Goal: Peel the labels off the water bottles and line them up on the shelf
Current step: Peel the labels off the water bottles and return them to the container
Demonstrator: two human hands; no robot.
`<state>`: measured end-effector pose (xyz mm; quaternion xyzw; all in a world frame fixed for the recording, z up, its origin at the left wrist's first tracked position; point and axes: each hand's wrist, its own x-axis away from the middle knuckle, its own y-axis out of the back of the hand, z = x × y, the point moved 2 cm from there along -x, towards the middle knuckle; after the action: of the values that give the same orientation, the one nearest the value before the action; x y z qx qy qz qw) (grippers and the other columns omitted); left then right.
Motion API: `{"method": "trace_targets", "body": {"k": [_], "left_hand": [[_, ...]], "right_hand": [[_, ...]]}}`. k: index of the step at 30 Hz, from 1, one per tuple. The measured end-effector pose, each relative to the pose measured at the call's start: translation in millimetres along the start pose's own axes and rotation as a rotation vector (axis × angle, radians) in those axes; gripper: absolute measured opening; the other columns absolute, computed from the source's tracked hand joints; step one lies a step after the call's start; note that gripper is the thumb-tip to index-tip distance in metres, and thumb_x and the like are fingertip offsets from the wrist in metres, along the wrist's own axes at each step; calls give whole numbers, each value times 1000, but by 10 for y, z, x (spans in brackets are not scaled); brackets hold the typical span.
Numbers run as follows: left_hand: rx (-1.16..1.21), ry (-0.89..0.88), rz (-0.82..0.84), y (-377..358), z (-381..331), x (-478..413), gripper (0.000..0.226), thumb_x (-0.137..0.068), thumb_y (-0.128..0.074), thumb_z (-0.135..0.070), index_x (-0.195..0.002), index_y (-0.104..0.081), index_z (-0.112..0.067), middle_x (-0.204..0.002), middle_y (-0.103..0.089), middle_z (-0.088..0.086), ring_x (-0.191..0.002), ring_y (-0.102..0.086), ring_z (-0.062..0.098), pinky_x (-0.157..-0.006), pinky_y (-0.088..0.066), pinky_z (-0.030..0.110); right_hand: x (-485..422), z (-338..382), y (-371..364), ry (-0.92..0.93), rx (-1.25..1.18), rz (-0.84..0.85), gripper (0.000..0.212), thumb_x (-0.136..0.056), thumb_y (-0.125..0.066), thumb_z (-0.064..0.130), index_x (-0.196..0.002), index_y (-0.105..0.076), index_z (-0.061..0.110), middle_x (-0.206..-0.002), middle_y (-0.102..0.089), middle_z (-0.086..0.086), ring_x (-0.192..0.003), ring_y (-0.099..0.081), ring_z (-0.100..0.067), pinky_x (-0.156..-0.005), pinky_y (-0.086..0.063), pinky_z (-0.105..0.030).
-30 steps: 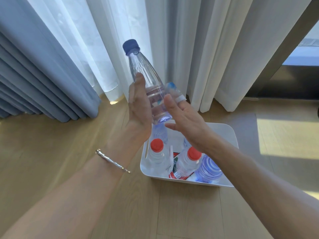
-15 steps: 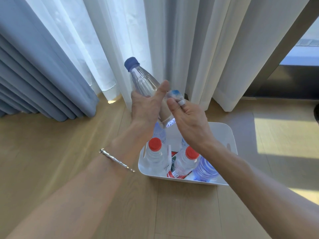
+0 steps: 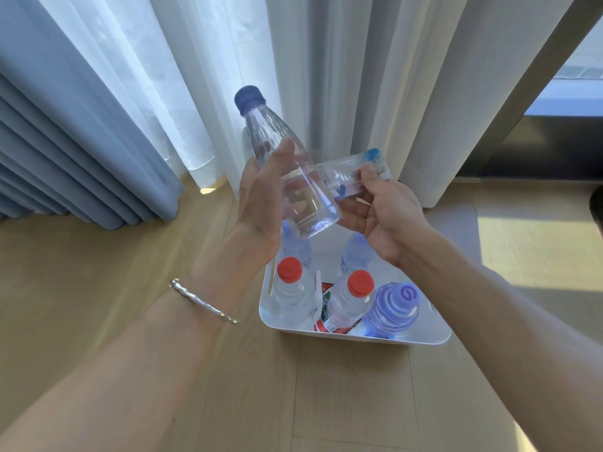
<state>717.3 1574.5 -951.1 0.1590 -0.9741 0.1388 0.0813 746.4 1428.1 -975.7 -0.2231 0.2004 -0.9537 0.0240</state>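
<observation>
Held up in the air above a white plastic tub with round corners [image 3: 359,339]: a smooth see-through plastic bottle with a round dark-blue cap [image 3: 287,177], tilted, cap up and to the left, flat bottom down and to the right, some clear water inside. Wrapped round its middle, the left hand [image 3: 261,203], with the thumb long and straight on the front and the other fingers curled behind. Pulled out from the bottle's right side, a thin, shiny see-through label with small blue marks [image 3: 350,177], pinched at its far end between the thumb and fingertips of the right hand [image 3: 381,220], with the lower fingers loosely bent under it. Down in the tub, standing close together: two clear ribbed bottles with round red caps [image 3: 289,269], a bumpy, ringed bottle with a purple swirl on top [image 3: 396,305], and two pale-blue bottles [image 3: 357,252] at the back, right under the lifted one. Between the red caps, a scrap of red and white paper [image 3: 326,325]. On the left wrist, a thin, shiny silver bracelet [image 3: 202,301]. Under the tub, a pale wooden floor of long flat boards [image 3: 98,288]. Behind, a soft white see-through curtain [image 3: 195,60] beside a thick grey-blue curtain in deep folds [image 3: 65,141].
</observation>
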Motion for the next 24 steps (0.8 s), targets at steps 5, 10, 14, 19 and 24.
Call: {"method": "trace_targets", "body": {"k": [5,10,14,19,24], "left_hand": [[54,72,76,-56,-49,30,32,-95,-50,-33,-72,-68,-21,-59,-61,-6,-53,-59,12,-62,-47,28],[-41,49,152,-202,-18,72,19,-80,-59,-40,-78,-68,-23,-75,-61,2,-71,-54,26,-75,-42,44],[-120,41,196,-323,60,95,31,-74,-59,-45,-91,-61,-19,-82,-62,2,-79,-57,25,-72,-48,45],[-124,67,233,-393,165,110,34,-75,-59,-46,-96,-61,-20,-78,-67,-3,-82,-60,23,-73,-54,42],[-125,79,240,-410,224,143,37,-74,-58,-46,-102,-63,-23,-80,-67,-4,-82,-65,18,-75,-57,42]], "right_hand": [[-241,69,406,60,100,-198,26,-103,-41,36,-91,-56,18,-84,-68,-8,-60,-71,-14,-49,-58,-28],[-388,21,966,281,747,-373,35,-99,-45,42,-71,-58,25,-78,-64,1,-78,-61,-24,-73,-51,-35],[-446,-85,1277,315,952,-332,34,-100,-44,40,-77,-59,20,-81,-61,-4,-75,-49,-18,-64,-37,-29],[-537,-156,1374,371,1051,-244,27,-100,-49,32,-107,-71,18,-91,-62,0,-81,-53,-15,-61,-37,-12],[-780,-322,1276,449,1191,-83,22,-97,-55,22,-108,-73,17,-96,-69,3,-90,-62,-17,-71,-41,-17]]}}
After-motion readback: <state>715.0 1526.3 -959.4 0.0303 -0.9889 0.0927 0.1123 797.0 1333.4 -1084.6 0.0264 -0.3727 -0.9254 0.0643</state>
